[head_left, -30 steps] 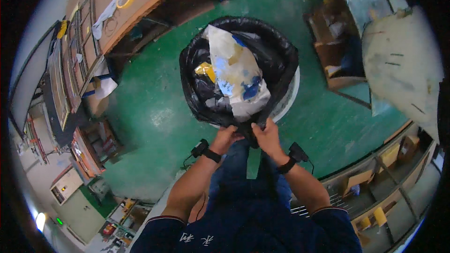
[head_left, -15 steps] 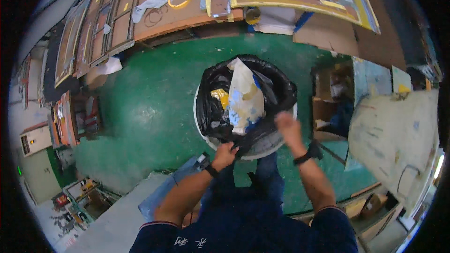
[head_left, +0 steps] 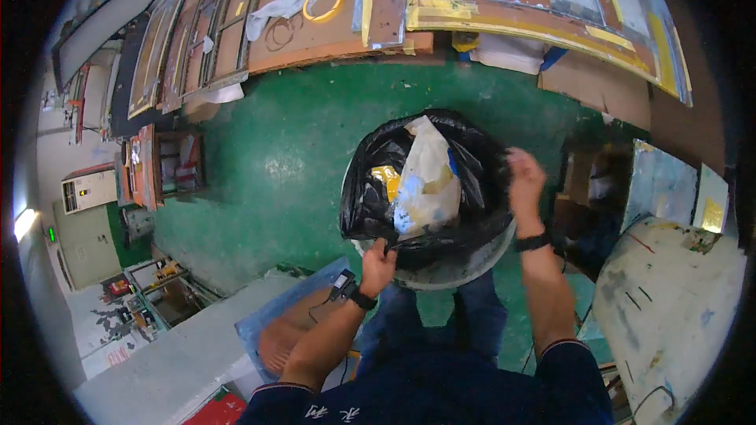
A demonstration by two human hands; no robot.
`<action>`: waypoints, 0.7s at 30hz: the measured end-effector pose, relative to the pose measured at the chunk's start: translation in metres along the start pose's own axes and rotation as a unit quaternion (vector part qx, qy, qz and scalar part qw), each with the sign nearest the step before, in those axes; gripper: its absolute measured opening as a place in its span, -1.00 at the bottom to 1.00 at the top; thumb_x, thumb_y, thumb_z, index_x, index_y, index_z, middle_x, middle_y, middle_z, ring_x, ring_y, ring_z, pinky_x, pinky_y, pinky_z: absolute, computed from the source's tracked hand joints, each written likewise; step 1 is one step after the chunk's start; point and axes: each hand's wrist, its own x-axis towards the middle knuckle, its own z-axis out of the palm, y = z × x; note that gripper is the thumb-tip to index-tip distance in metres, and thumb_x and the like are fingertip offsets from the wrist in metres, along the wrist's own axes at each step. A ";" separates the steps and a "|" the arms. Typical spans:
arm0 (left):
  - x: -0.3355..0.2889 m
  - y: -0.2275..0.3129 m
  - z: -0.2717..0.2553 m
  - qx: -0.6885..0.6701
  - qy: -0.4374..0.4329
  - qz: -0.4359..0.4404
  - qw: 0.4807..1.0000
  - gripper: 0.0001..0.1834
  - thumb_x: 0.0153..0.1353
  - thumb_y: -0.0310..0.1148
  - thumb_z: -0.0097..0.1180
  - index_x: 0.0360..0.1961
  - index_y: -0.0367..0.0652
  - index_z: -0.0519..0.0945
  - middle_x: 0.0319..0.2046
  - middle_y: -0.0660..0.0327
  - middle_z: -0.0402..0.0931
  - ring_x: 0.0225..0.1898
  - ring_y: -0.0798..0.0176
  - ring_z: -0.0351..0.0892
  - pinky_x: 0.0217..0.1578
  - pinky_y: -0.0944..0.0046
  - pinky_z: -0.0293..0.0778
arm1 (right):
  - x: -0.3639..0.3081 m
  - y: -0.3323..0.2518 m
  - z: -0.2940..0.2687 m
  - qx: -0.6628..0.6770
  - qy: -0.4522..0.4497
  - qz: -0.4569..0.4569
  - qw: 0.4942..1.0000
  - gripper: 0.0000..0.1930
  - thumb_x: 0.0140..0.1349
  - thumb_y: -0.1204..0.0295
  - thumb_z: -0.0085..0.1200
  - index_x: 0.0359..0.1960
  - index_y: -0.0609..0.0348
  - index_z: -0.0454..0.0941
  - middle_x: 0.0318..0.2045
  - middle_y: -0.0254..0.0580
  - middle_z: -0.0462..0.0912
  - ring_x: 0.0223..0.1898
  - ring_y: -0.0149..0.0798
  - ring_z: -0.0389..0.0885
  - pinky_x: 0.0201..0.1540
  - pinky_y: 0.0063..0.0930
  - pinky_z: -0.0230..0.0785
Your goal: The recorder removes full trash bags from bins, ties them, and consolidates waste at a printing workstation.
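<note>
A round white bin [head_left: 466, 271] stands in front of my legs, lined with a black garbage bag [head_left: 370, 216]. Inside the bag lies a large crumpled whitish sheet [head_left: 421, 181] with blue and yellowish stains. Yellow wrapping [head_left: 387, 181] sits beside it on the left. My left hand [head_left: 379, 266] pinches the near edge of the bag at the bin's front left. At the bag's right edge my right hand [head_left: 527, 182] is closed, its fingertips against the black plastic. A wristband shows on each wrist.
Beyond the green floor [head_left: 268, 142] is a workbench with a yellow tape roll [head_left: 323, 3], a grey cloth [head_left: 279, 12] and framed panels [head_left: 543, 20]. Cardboard boxes [head_left: 579, 177] and a big stained pale sheet [head_left: 669, 307] stand right. A blue-edged board [head_left: 272, 319] lies at lower left.
My right hand has moved from the bag's near right edge outward and away to its right side. My left hand keeps its grip on the near edge. The whole view has shifted.
</note>
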 end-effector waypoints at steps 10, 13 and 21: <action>0.051 0.046 0.020 -0.047 -0.060 -0.052 0.996 -0.37 -0.05 -0.46 0.19 0.09 -0.15 0.25 -0.56 -0.08 0.50 -0.48 -0.15 0.56 -0.43 0.04 0.44 | -0.073 -0.071 0.058 -0.064 -0.155 0.001 0.986 -0.85 0.14 0.58 0.05 -0.25 0.22 0.60 -0.38 -0.01 0.66 -0.37 -0.19 0.67 -0.32 -0.49 0.43; 0.056 0.042 0.020 -0.077 -0.038 0.001 0.996 -0.23 -0.04 -0.48 0.18 0.24 -0.07 0.15 -0.58 -0.07 0.50 -0.53 -0.12 0.55 -0.45 0.07 0.44 | -0.067 -0.089 0.061 -0.052 -0.147 -0.032 0.987 -0.85 0.15 0.58 0.05 -0.24 0.23 0.60 -0.39 -0.03 0.66 -0.38 -0.26 0.67 -0.31 -0.50 0.43; 0.071 0.063 -0.019 -0.111 -0.029 0.047 0.992 -0.12 -0.04 -0.56 0.14 0.34 0.06 0.07 -0.29 -0.10 0.55 -0.59 0.00 0.52 -0.43 0.14 0.46 | -0.045 -0.081 0.029 0.070 0.028 0.083 0.994 -0.85 0.23 0.55 0.03 -0.23 0.34 0.59 -0.34 -0.33 0.62 -0.29 -0.48 0.51 -0.16 -0.56 0.37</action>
